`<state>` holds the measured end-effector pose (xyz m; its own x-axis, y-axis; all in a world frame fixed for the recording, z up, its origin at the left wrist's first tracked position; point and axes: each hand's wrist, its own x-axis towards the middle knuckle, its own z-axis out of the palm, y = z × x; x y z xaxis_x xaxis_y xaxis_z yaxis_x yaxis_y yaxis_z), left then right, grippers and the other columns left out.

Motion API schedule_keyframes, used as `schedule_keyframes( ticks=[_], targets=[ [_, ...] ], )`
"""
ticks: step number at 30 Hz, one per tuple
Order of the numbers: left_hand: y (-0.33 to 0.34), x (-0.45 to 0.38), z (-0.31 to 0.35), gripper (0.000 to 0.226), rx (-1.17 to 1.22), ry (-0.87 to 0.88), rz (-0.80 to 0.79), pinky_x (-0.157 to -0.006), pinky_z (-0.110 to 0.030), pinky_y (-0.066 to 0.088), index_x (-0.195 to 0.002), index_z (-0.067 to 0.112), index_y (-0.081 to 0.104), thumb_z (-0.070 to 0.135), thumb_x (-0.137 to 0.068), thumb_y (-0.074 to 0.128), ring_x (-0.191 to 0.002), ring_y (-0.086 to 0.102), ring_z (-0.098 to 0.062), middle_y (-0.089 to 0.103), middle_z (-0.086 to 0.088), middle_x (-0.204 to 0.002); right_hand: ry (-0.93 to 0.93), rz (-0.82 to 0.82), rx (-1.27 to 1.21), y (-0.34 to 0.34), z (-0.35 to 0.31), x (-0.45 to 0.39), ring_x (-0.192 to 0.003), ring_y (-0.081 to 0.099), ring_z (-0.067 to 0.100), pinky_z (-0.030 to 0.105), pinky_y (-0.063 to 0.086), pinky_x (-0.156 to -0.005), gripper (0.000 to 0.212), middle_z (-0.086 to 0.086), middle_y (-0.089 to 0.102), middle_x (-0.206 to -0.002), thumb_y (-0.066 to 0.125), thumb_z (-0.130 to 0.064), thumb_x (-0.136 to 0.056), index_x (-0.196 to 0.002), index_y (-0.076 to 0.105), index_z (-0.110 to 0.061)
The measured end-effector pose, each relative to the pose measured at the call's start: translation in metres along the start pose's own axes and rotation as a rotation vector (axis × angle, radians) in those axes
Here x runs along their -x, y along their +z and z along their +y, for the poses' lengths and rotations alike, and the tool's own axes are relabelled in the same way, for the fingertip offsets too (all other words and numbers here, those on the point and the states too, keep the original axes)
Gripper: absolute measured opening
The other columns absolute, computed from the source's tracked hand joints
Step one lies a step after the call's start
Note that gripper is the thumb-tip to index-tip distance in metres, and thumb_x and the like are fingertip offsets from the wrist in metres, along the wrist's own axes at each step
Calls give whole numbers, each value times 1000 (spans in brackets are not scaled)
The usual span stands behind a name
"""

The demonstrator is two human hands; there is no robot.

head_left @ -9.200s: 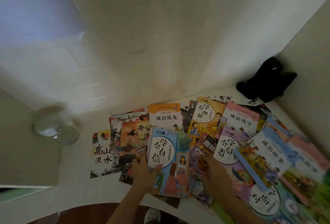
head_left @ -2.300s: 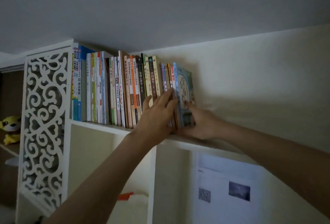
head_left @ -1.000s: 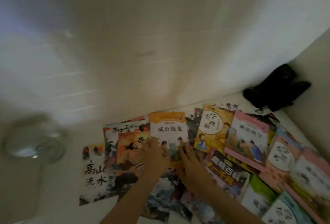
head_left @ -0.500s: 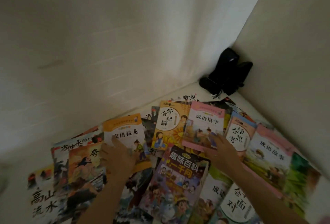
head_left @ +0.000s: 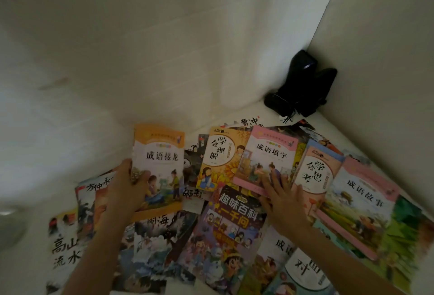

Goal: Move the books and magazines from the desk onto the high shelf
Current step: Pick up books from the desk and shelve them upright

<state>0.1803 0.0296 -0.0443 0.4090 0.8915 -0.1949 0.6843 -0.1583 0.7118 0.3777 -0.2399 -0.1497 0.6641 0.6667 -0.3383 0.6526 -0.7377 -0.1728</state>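
Fingers of left hand grip orange book titled 成语接龙.

Books overlapping on desk, speakers behind.

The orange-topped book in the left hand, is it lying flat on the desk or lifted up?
Lifted. The orange-topped book tilts up off the pile, its top edge showing against the wall, gripped at its left edge by the left hand.
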Motion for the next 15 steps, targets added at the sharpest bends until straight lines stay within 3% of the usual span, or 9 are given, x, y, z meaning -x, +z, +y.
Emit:
schedule_keyframes(
  ticks=[3, 5, 6, 8, 10, 12, 15],
  targets=[
    [-3, 29, 21, 11, 242, 34, -227, -54, -37, 56, -100, 16, 55, 7, -93, 58, -60, 67, -30, 70, -13, -72, -10, -11, 5, -3, 2, -1, -147, -13, 23, 59, -1, -115, 82, -4, -15, -158, -25, -64, -79, -151, -5, -30],
    [13, 47, 22, 16, 318, -26, -436, -55, -39, 57, -106, 11, 58, 4, -92, 59, -63, 68, -35, 70, -18, -76, -30, -53, 64, -9, 7, -3, -149, -7, 22, 58, 6, -115, 58, -4, -11, -160, 11, -47, -99, -153, 0, -30],
    [28, 55, 14, 17, 296, -55, -512, -56, -40, 58, -108, 7, 58, 3, -92, 59, -62, 67, -35, 69, -20, -77, -41, -46, 70, -14, 9, -3, -149, 0, 22, 58, 12, -114, 59, -3, -6, -160, 30, -36, -100, -153, 6, -28],
    [61, 72, -2, 15, 162, -64, -567, -55, -27, 57, -107, 7, 57, 4, -93, 58, -55, 65, -19, 65, -15, -73, -72, 12, 46, -24, 12, -2, -142, 32, 24, 59, 32, -103, 63, -1, 22, -157, 52, -19, -88, -148, 34, -23],
    [87, 83, -17, 23, -29, 6, -457, -54, -10, 46, -115, 15, 55, 8, -93, 58, -58, 59, -5, 59, 5, -81, -60, 43, -22, -24, 20, -2, -123, 57, 26, 57, 46, -87, 58, 3, 48, -143, 56, -18, -74, -132, 57, -16],
    [99, 88, -25, 28, -54, 29, -415, -58, -9, 42, -120, 19, 52, 12, -93, 59, -73, 59, -6, 55, 7, -93, -73, 23, -21, -18, 26, 0, -125, 55, 25, 57, 46, -89, 54, 4, 47, -145, 47, -22, -82, -135, 55, -15],
    [103, 89, -22, 29, -77, -28, -439, -58, -13, 42, -122, 18, 48, 13, -95, 56, -78, 55, -13, 56, 3, -100, -84, 15, 12, -14, 21, 3, -148, 12, 21, 54, 16, -114, 61, -1, 3, -160, 40, -19, -97, -153, 17, -18]
  ],
)
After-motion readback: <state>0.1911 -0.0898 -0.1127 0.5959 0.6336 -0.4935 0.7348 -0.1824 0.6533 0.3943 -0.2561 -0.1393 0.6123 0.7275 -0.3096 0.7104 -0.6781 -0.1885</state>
